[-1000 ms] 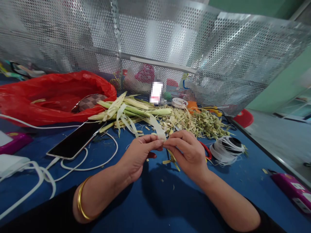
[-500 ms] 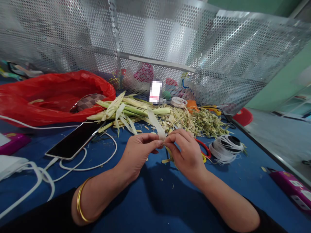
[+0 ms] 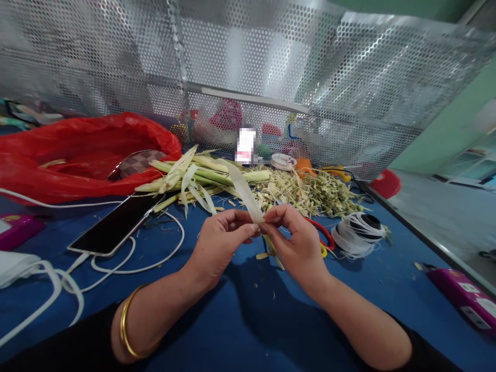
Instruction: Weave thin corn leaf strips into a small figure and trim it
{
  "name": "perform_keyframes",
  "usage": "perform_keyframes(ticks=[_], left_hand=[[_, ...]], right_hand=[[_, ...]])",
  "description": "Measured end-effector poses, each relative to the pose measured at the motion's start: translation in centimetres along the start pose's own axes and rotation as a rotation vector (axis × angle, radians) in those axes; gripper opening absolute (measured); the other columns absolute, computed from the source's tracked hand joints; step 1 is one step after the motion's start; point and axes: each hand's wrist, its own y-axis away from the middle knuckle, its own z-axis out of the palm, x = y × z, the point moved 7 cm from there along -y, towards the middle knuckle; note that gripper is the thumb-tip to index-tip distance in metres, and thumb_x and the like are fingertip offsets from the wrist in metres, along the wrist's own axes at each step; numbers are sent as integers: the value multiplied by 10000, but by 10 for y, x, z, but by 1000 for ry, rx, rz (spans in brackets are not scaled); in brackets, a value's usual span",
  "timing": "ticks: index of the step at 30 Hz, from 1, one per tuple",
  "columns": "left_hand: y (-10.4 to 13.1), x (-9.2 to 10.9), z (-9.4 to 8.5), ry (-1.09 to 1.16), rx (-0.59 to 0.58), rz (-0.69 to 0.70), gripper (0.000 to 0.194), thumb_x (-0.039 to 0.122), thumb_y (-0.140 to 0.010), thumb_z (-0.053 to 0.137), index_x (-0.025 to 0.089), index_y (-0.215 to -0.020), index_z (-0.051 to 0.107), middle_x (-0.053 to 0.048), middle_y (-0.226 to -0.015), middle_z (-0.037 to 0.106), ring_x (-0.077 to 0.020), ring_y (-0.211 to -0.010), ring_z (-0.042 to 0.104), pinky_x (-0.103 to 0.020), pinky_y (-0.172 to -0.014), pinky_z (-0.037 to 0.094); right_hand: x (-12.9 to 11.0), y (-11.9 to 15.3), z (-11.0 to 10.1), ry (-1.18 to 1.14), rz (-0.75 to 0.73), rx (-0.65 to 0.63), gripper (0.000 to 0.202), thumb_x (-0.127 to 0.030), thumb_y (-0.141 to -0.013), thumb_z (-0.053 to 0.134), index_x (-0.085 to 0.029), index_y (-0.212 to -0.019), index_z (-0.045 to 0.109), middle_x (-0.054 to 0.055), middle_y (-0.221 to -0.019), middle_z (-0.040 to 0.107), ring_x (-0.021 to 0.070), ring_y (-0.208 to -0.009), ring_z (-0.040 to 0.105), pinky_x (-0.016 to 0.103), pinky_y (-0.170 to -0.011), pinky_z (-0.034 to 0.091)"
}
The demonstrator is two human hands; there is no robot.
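Note:
A pale, flat strip (image 3: 245,192) rises from between my fingertips toward the pile of green and cream stalks (image 3: 209,173). My left hand (image 3: 220,243) pinches its lower end between thumb and fingers. Touching the same end from the right, my right hand (image 3: 296,243) is closed in a pinch as well. The two sets of fingertips meet above the blue table (image 3: 267,330). Just beyond my right hand lie scissors with a red handle (image 3: 322,232), partly covered by the hand. Small yellowish scraps (image 3: 271,252) show beneath my fingers.
A red plastic bag (image 3: 93,132) and a phone (image 3: 116,225) with white cables are on the left. Dried plant bits (image 3: 329,194) and a spool of white thread (image 3: 358,235) lie to the right. A purple power strip (image 3: 463,297) sits at the right edge. Perforated metal mesh (image 3: 248,62) stands behind.
The fingers of my right hand have shifted slightly at the strip's end, and the strip's lower part shows more openly between my hands. The view has moved a little.

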Motion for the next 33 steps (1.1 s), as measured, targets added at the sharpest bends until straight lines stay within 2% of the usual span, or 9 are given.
perform_keyframes(ticks=[5, 8, 11, 17, 20, 23, 29, 33], left_hand=[[1, 2, -1, -76, 30, 34, 282, 248, -555, 830, 158, -779, 685, -16, -752, 730, -156, -717, 659, -243, -710, 503], [1, 5, -3, -134, 59, 54, 257, 271, -584, 814, 162, -781, 691, -13, -729, 724, -158, -699, 659, -251, -699, 511], [0, 7, -1, -121, 29, 59, 208, 250, -629, 774, 162, -803, 702, -16, -739, 726, -159, -722, 663, -258, -723, 515], [0, 5, 2, -66, -15, 6, 150, 233, -613, 763, 155, -730, 710, -13, -687, 693, -137, -660, 616, -252, -680, 494], [-1, 0, 1, -30, -16, -42, 120, 227, -610, 755, 155, -689, 700, -7, -645, 667, -130, -625, 590, -248, -650, 470], [-3, -4, -2, 52, -12, -90, 113, 234, -611, 753, 167, -667, 682, 11, -610, 645, -115, -591, 570, -238, -621, 437], [-4, -6, -5, 99, -25, -170, 104, 213, -602, 755, 169, -627, 664, 14, -610, 635, -111, -613, 570, -224, -589, 403], [-3, -6, -4, 106, -39, -182, 96, 208, -613, 754, 167, -636, 669, 3, -653, 660, -114, -668, 589, -213, -592, 413]], right_hand=[[-1, 0, -4, -52, 47, 16, 107, -128, -794, 585, -214, -851, 557, -10, -743, 616, 134, -688, 594, 269, -658, 489], [4, -2, -5, -134, 129, 18, 60, -185, -791, 620, -208, -814, 569, -16, -697, 606, 131, -642, 581, 269, -616, 481], [10, -2, -5, -240, 221, 21, 96, -230, -776, 655, -202, -807, 569, -16, -674, 607, 135, -627, 581, 273, -596, 476], [11, -1, -2, -260, 233, 0, 135, -202, -790, 642, -211, -751, 512, -34, -649, 559, 117, -576, 542, 256, -548, 452], [8, -1, 0, -236, 153, -27, 139, -186, -815, 613, -214, -751, 494, -32, -678, 545, 112, -583, 547, 251, -556, 463], [3, -3, 4, -210, 34, -84, 47, -177, -853, 571, -217, -862, 549, -9, -770, 590, 130, -679, 605, 269, -646, 509], [-16, -3, 0, 115, -270, -144, 287, -143, -905, 499, -272, -1148, 580, 37, -954, 659, 178, -872, 631, 321, -773, 502], [-28, 0, -2, 285, -456, -127, 282, -83, -888, 491, -235, -1078, 635, 57, -946, 671, 192, -892, 621, 333, -772, 483]])
